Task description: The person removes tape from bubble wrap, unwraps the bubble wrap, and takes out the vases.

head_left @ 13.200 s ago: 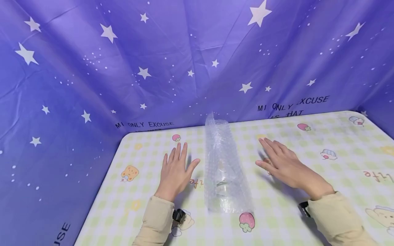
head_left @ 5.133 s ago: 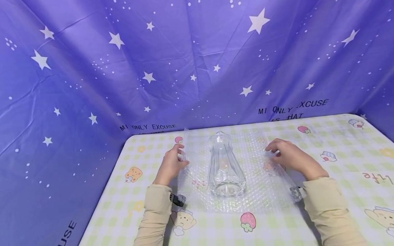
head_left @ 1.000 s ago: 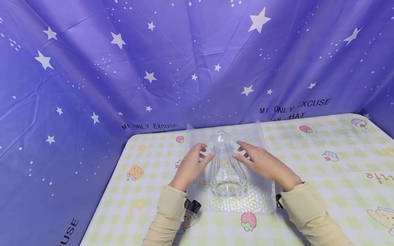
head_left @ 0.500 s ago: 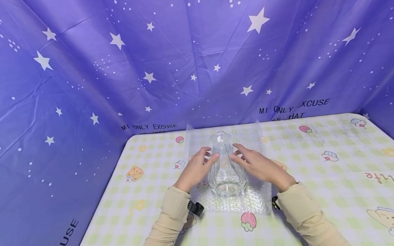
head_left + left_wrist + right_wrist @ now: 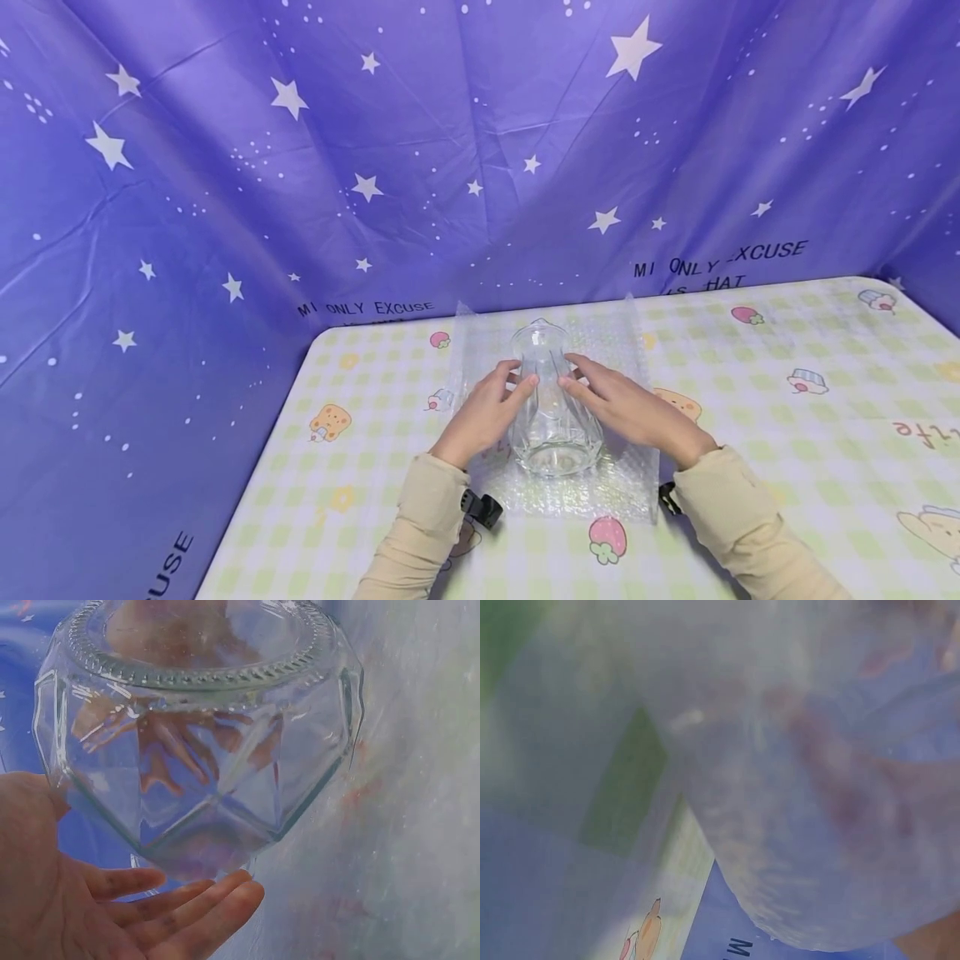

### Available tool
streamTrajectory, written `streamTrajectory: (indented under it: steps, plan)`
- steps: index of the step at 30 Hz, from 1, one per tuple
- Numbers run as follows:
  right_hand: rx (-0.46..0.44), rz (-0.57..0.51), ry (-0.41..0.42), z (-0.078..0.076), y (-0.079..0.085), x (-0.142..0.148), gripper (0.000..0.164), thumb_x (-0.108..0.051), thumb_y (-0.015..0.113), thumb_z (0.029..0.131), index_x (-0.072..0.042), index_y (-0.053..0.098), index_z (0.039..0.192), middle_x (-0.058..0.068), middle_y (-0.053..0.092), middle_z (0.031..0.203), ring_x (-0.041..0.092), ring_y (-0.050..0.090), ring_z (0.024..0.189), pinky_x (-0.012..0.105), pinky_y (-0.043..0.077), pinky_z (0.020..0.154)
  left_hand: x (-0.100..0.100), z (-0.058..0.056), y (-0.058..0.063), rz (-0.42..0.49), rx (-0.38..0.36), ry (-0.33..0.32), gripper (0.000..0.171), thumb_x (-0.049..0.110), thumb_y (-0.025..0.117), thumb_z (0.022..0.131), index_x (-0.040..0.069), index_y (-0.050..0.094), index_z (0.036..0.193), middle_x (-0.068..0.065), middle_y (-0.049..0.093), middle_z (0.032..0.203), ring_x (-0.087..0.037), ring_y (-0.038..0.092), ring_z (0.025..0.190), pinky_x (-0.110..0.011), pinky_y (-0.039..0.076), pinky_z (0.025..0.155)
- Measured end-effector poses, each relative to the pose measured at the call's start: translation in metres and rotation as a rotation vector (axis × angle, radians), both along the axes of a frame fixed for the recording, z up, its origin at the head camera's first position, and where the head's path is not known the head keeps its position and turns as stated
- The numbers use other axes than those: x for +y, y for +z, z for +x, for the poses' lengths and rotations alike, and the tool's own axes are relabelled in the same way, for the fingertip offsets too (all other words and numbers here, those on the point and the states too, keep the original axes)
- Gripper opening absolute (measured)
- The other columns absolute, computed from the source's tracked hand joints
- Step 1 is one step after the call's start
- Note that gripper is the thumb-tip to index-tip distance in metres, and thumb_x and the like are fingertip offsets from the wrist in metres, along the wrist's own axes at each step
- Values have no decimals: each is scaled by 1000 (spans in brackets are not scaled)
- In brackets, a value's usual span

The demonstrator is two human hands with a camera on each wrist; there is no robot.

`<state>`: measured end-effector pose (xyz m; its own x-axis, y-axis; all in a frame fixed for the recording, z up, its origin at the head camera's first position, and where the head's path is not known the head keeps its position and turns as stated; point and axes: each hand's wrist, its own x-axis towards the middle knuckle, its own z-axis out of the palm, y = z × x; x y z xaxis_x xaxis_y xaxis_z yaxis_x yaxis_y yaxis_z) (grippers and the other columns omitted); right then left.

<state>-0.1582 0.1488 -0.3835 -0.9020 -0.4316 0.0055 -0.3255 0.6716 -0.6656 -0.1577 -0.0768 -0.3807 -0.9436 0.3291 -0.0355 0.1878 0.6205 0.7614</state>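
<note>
Glass vase (image 5: pixel 557 433) rests on bubble wrap (image 5: pixel 558 502) atop the tabletop (image 5: pixel 847 450) as the left hand (image 5: pixel 486 412) and right hand (image 5: pixel 632 408), having just moved inward, grip it from both sides, apparently bringing it under control.

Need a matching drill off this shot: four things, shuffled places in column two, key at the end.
Things:
1. clear faceted glass vessel
2. clear plastic bubble-wrap sheet
3. blue-purple curtain printed with white stars
4. beige fabric sleeves

Places:
A. hanging behind the table
B. on the person's forearms
C. spread on the green-and-white checked table, under another item
D. flanked by the left hand and right hand

Pairs: 1-D, 2-C, 3-A, 4-B
</note>
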Motion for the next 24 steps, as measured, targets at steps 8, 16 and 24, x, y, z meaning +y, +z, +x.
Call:
streamTrajectory:
  steps: [8, 16, 24]
  plan:
    - [-10, 3, -5, 2, 1, 2, 70, -54, 31, 105, -7, 25, 157, 22, 35, 156, 42, 49, 132, 63, 36, 109, 3, 0, -1, 49, -6, 37, 66, 55, 44, 101, 10, 41, 150, -15, 61, 134, -30, 65, 112, -44, 55, 91]
    - [-19, 1, -10, 1, 2, 0, 71, -55, 30, 105, -6, 25, 157, 23, 35, 155, 44, 47, 133, 63, 33, 111, 1, -1, 1, 65, -100, 47, 69, 61, 42, 100, 18, 35, 154, -19, 57, 138, -39, 59, 122, -56, 47, 101]
    - [-34, -11, 4, 3, 3, 0, 72, -55, 28, 105, -5, 23, 157, 23, 28, 159, 46, 37, 139, 65, 27, 114, -1, -2, -2, 97, -150, 40, 73, 65, 44, 97, 22, 32, 155, -22, 55, 139, -39, 59, 120, -57, 48, 99]
